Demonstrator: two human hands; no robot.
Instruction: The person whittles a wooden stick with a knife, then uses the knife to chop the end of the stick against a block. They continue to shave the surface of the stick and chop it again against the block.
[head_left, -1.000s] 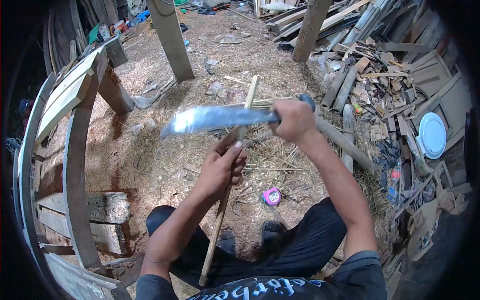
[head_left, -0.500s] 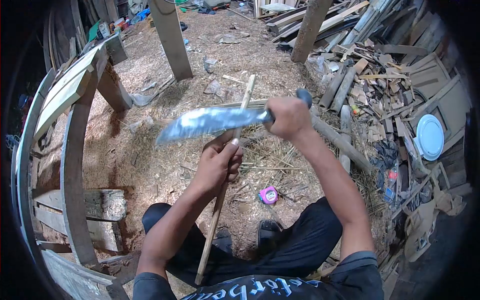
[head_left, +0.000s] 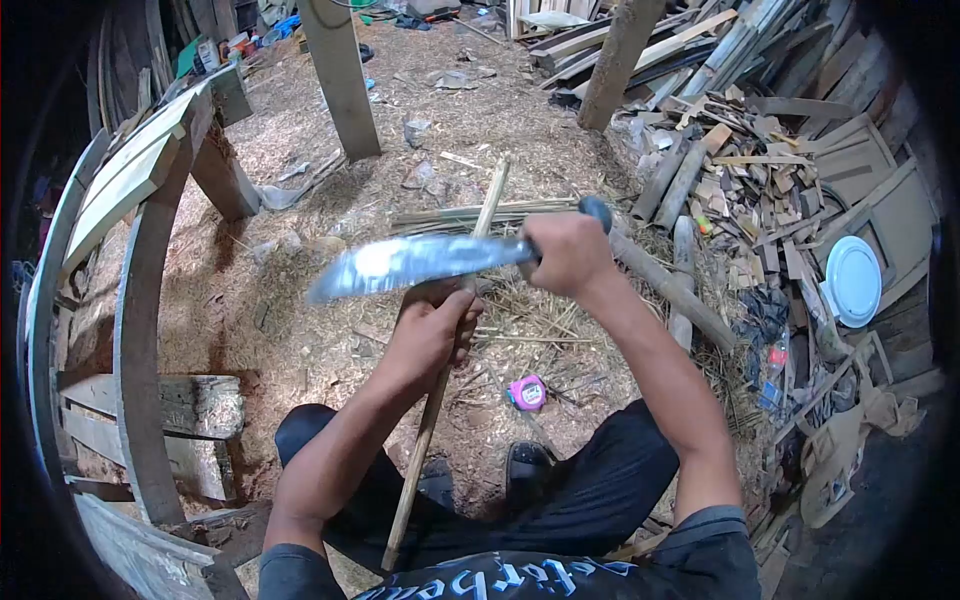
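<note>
My left hand (head_left: 433,325) is wrapped round the middle of a thin wooden stick (head_left: 416,470), which slants from my lap up and away from me. My right hand (head_left: 570,255) grips the dark handle of a machete (head_left: 410,265). Its broad, shiny blade points left and crosses over the stick just above my left fingers, overlapping the stick there in this view. The stick's pale upper end (head_left: 495,185) rises beyond the blade.
A pink tape measure (head_left: 526,393) lies on the shaving-covered ground before my feet. Thin sticks (head_left: 420,217) lie bundled beyond my hands. Logs (head_left: 680,285) and a heap of wood offcuts (head_left: 760,190) are at right, with a white lid (head_left: 853,281). A wooden frame (head_left: 140,330) stands at left.
My right hand and the machete have come slightly lower and nearer along the stick, toward my left hand. Both hands keep their hold, and the whole view has shifted a little.
</note>
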